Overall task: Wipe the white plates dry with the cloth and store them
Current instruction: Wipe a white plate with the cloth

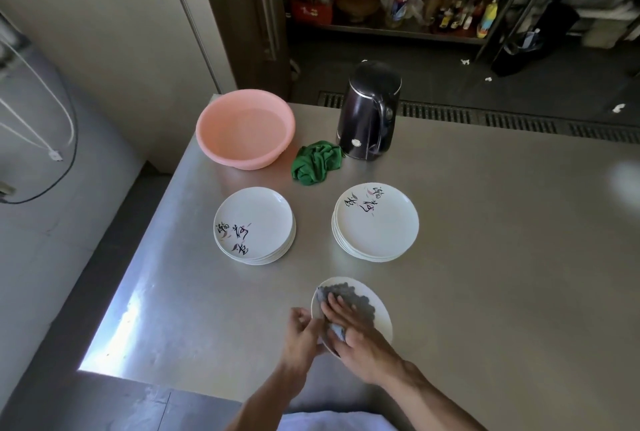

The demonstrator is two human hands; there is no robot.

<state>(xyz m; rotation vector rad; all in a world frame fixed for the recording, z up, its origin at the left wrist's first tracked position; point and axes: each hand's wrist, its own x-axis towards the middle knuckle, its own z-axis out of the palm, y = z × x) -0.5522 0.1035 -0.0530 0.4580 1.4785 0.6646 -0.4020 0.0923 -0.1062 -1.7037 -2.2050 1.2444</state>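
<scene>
A white plate [380, 313] is held tilted just above the steel table near its front edge. My left hand [302, 333] grips the plate's left rim. My right hand [353, 330] presses a grey cloth [349, 295] flat against the plate's face, with its fingers fairly straight. Two stacks of white plates with black brush lettering stand further back: one stack on the left [254, 225] and one on the right [375, 221].
A pink basin [245, 132] holding water sits at the back left of the steel table [502, 257]. A crumpled green cloth [317, 162] lies beside a black electric kettle [370, 112]. The table's left edge drops to the floor; shelves of bottles stand behind.
</scene>
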